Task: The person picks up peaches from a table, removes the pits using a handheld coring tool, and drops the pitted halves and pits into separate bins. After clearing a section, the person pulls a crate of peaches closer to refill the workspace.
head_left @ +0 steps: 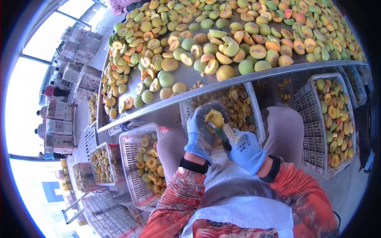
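1. The tabletop point(230, 84), a metal-rimmed surface, carries many whole and halved fruits point(258, 51), green to orange.
2. Just on the person's side of the tabletop's front rim, the gloved left hand point(200, 131) has its fingers curled around a yellow fruit point(215, 118), clamped on it.
3. Beside it, equally near the tabletop's rim, the gloved right hand point(245, 148) has its fingers closed on a dark-handled tool point(226, 145). The metal end is at the fruit; how deep it goes, I cannot tell.
4. Below the tabletop's front rim, partly behind the hands, a white crate point(257, 115) holds small fruit pieces point(242, 99).
5. Also below the tabletop's level, a left-side crate point(127, 158) and a right-side crate point(311, 131) hold more fruit.
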